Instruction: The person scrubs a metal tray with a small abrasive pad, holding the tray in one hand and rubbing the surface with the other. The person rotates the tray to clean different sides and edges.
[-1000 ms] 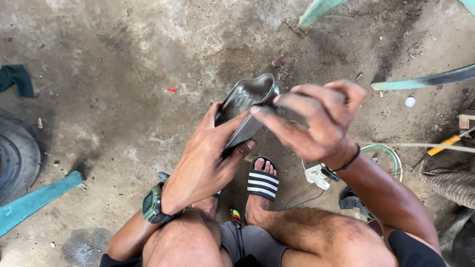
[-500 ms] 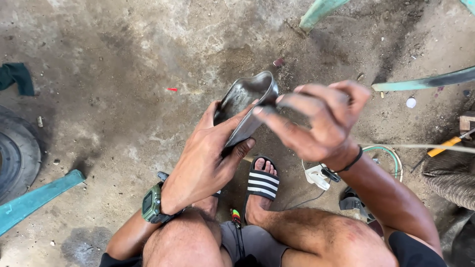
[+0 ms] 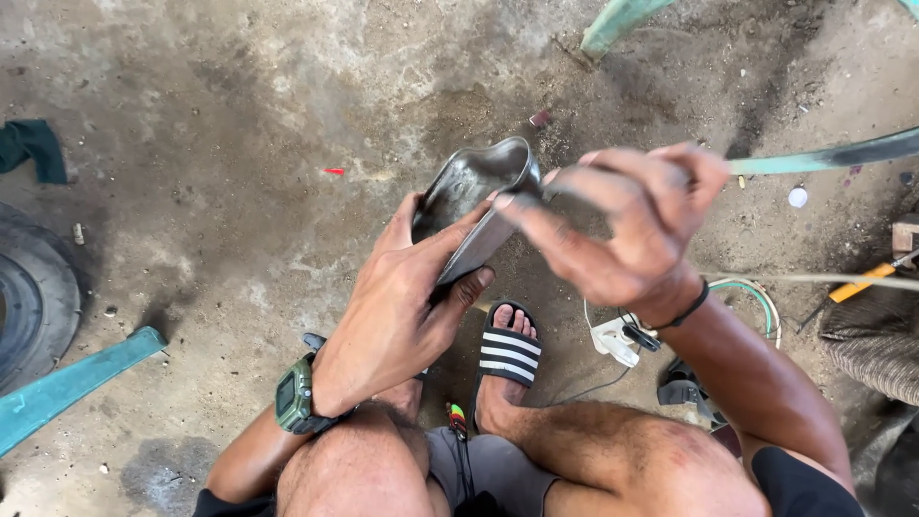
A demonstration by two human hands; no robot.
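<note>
My left hand (image 3: 397, 302) grips a curved dark grey metal piece (image 3: 471, 196), bent like a shallow tray, thumb underneath and fingers along its edge. My right hand (image 3: 613, 225) is at the piece's right end, fingers curled and blurred, pressed on or pinching that end. What lies under those fingers is hidden. A green watch (image 3: 294, 397) sits on my left wrist and a black band (image 3: 682, 308) on my right. I am crouched, with one foot in a black and white striped sandal (image 3: 507, 349) below the hands.
Stained concrete floor (image 3: 239, 191). A tyre (image 3: 33, 297) and a teal bar (image 3: 67, 383) lie left, a dark green cloth (image 3: 33, 148) far left. Teal frame legs (image 3: 617, 24) stand above. A white plug and cable (image 3: 617, 337), green hose (image 3: 756, 292) and yellow-handled tool (image 3: 862, 282) lie right.
Both hands hold nearly the same pose on the metal piece. My right hand's fingers have shifted slightly along its right end.
</note>
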